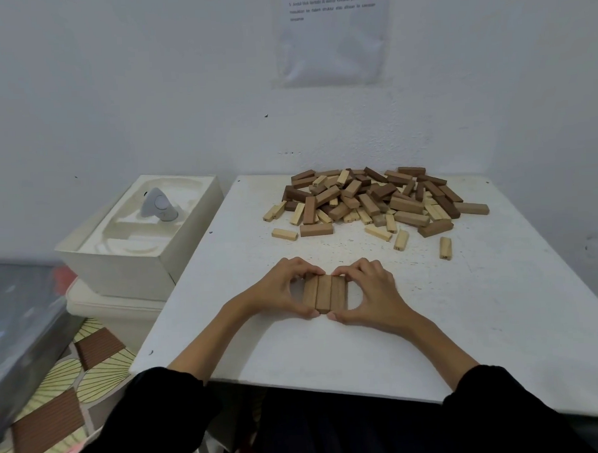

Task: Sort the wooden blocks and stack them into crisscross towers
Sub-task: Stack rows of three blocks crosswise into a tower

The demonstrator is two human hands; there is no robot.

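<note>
Three mid-brown wooden blocks (324, 293) lie side by side in a row on the white table (483, 321), long sides touching, pointing away from me. My left hand (279, 288) grips the row from the left, fingers curled over the far end and thumb at the near end. My right hand (372, 291) grips it the same way from the right. Farther back lies a loose pile of blocks (375, 199) in dark brown, mid brown and pale wood. A few pale blocks (445, 248) lie apart at the pile's near edge.
A white box (140, 240) with a moulded insert and a small grey device (158, 205) stands left of the table. Below it lie a patterned floor mat and a grey object. The wall is right behind the pile, with a printed sheet (330, 33) on it.
</note>
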